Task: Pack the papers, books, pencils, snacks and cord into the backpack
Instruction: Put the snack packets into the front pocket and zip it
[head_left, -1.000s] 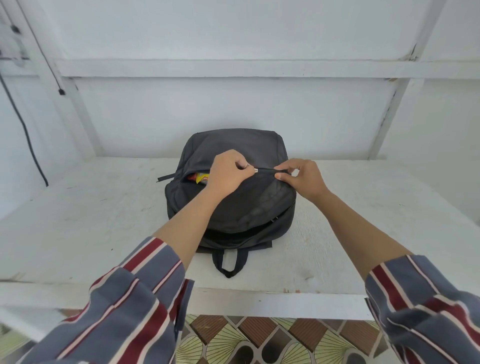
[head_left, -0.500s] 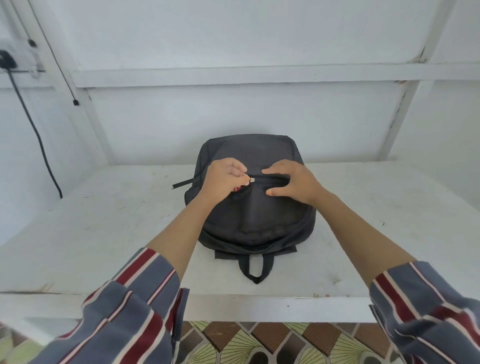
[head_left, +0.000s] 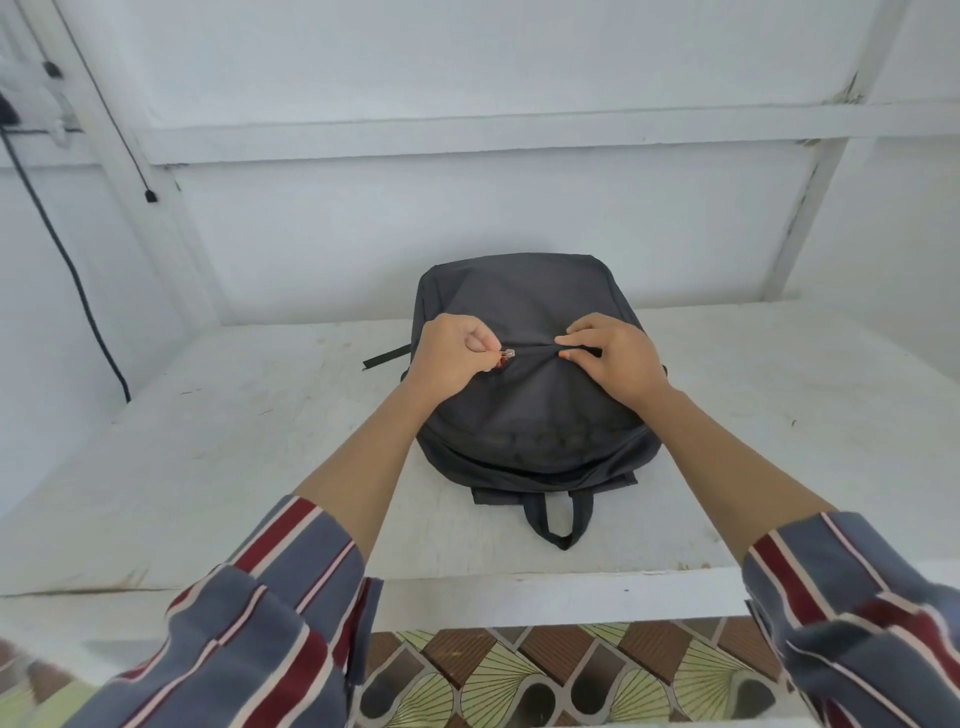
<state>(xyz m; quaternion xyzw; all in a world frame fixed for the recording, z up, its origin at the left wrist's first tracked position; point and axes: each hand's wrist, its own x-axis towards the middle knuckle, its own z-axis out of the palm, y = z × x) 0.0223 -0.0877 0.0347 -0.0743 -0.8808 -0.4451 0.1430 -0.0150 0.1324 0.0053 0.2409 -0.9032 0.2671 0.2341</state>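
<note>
A dark grey backpack (head_left: 530, 410) lies flat on the white table (head_left: 208, 457), its carry handle toward me. My left hand (head_left: 451, 358) pinches the small metal zipper pull (head_left: 507, 354) on the front pocket seam. A sliver of red shows in the pocket gap just under the pull. My right hand (head_left: 610, 361) pinches the fabric along the zipper line, to the right of the pull. Papers, books, pencils and cord are not visible outside the bag.
A black strap end (head_left: 384, 356) sticks out from the backpack's left side. A black cable (head_left: 67, 260) hangs down the left wall from a socket. White walls close off the back and both sides. Patterned floor tiles (head_left: 519, 675) show below the table's front edge.
My left hand has drawn the zipper pull leftward along the pocket. The yellow and red snack seen in the opening a second ago is now almost hidden. The view shifted slightly.
</note>
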